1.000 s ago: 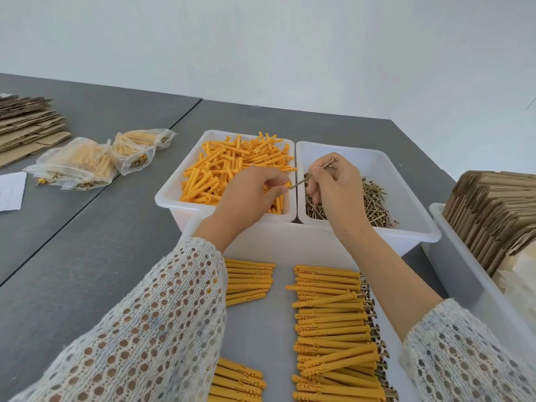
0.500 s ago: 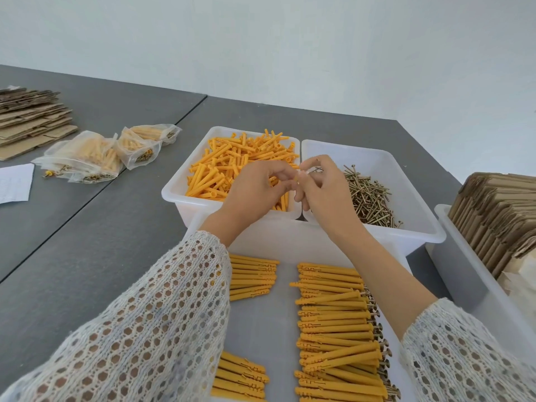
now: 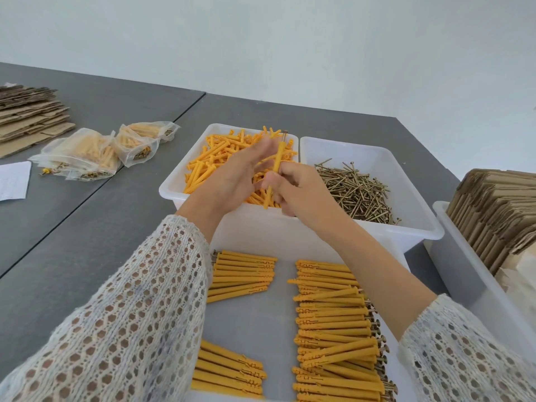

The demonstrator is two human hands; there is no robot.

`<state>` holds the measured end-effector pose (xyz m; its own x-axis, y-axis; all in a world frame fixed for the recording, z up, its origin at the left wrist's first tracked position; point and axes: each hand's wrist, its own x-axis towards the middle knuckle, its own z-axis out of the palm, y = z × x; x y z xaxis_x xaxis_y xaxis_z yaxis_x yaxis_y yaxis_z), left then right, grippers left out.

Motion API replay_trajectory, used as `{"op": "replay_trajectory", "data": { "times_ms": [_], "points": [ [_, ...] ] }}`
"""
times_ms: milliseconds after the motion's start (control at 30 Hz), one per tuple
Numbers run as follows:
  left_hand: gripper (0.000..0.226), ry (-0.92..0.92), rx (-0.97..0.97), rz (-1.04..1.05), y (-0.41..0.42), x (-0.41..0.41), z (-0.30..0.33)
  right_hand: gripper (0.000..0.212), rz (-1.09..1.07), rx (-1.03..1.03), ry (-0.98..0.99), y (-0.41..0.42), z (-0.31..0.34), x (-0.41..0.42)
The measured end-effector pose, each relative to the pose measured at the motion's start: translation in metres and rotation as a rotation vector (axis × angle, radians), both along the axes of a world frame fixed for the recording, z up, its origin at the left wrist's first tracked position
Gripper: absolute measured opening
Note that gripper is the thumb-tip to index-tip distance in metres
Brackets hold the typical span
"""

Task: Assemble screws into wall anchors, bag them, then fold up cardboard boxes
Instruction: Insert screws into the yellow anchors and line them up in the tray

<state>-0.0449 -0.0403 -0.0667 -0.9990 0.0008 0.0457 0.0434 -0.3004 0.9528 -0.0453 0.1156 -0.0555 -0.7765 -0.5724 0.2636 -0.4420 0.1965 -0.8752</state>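
Note:
My right hand (image 3: 301,192) grips an orange wall anchor (image 3: 278,158) nearly upright, with a screw head showing at its top end. My left hand (image 3: 232,181) is beside it, blurred, fingers stretched out and holding nothing. Both hands hover over the white bin (image 3: 179,187) of loose orange anchors. The adjoining white bin (image 3: 406,169) holds loose brass screws (image 3: 356,192). Below my arms, a white tray (image 3: 275,314) carries rows of assembled anchors (image 3: 327,323) with screws in them.
Several clear bags of assembled anchors (image 3: 95,152) lie on the grey table at the left, beside a stack of flat cardboard (image 3: 29,117) and a white paper (image 3: 13,181). A white bin at the right edge holds more flat cardboard boxes (image 3: 499,210).
My right hand took a screw from the screw bin and met the left hand over the anchor bin. Now the right hand holds the anchor with the screw, and the left hand has let go.

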Motion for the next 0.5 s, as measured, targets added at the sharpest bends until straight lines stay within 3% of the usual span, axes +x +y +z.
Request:
{"op": "replay_trajectory", "data": {
  "times_ms": [67, 200, 267, 333, 400, 500],
  "points": [
    [0.041, -0.075, 0.175, 0.049, -0.003, -0.001, 0.003, 0.018, 0.263, 0.061, -0.233, 0.005, 0.008, 0.009],
    [0.037, -0.128, 0.278, 0.125, -0.009, -0.002, 0.002, 0.016, 0.668, 0.821, -0.269, 0.001, -0.001, 0.042],
    [0.036, -0.136, 0.283, 0.147, -0.007, -0.003, 0.001, 0.022, 0.713, 1.1, -0.13, -0.01, -0.018, 0.061],
    [0.036, -0.139, 0.287, 0.154, -0.006, -0.003, 0.001, 0.03, 0.679, 1.23, 0.192, -0.022, -0.033, 0.08],
    [0.035, -0.139, 0.298, 0.161, -0.007, -0.004, 0.001, 0.036, 0.587, 1.195, 0.445, -0.032, -0.04, 0.093],
    [0.034, -0.138, 0.299, 0.165, -0.007, -0.004, 0.0, 0.037, 0.498, 1.149, 0.596, -0.04, -0.044, 0.098]
  ]
}}
